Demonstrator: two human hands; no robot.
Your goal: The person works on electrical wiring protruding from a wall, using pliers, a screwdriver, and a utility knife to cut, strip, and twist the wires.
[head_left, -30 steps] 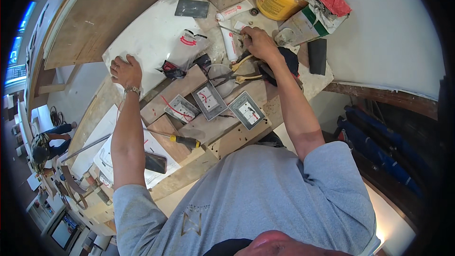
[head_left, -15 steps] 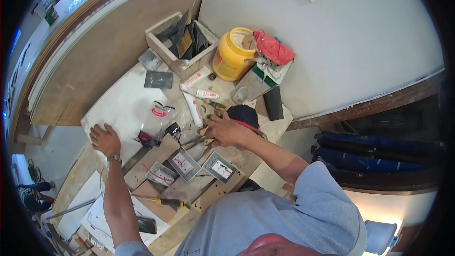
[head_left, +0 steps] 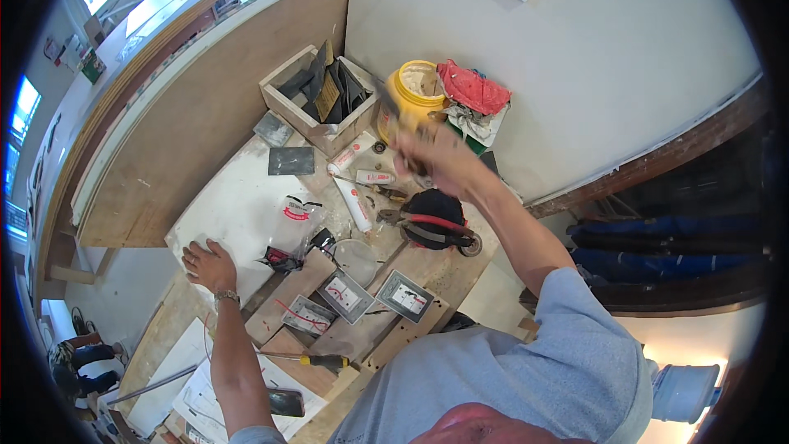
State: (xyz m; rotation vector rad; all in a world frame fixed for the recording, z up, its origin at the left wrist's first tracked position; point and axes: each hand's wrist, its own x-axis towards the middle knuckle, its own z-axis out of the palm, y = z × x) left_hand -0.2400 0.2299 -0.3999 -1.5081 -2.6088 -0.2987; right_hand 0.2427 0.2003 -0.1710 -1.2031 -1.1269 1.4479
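Note:
My left hand (head_left: 209, 265), a watch at its wrist, lies with spread fingers on the edge of a white board (head_left: 222, 214). In front of the yellow tub (head_left: 421, 86), my right hand (head_left: 434, 152) is raised and smeared by motion. Its fingers are closed around a blurred tool (head_left: 388, 101) with a dark, narrow, blade-like end; its exact kind is unclear. Below that hand, red-handled pliers (head_left: 423, 220) lie over a black cloth item (head_left: 434, 205). White tubes (head_left: 355, 204) with red print are scattered to the left, by a clear plastic bag (head_left: 289, 226).
A wooden box (head_left: 316, 131) of dark sheets stands at the back, beside the tub. A red wrapper (head_left: 474, 86) tops a pile to its right. Grey square boxes (head_left: 405, 296), a yellow-black screwdriver (head_left: 325, 362) and a phone (head_left: 286, 402) lie nearer me. A curved panel (head_left: 214, 115) rises at left.
My right hand has risen from the tools beside the black cloth item, now holding a blurred tool near the yellow tub. My left hand stays on the board. The whole view has shifted slightly.

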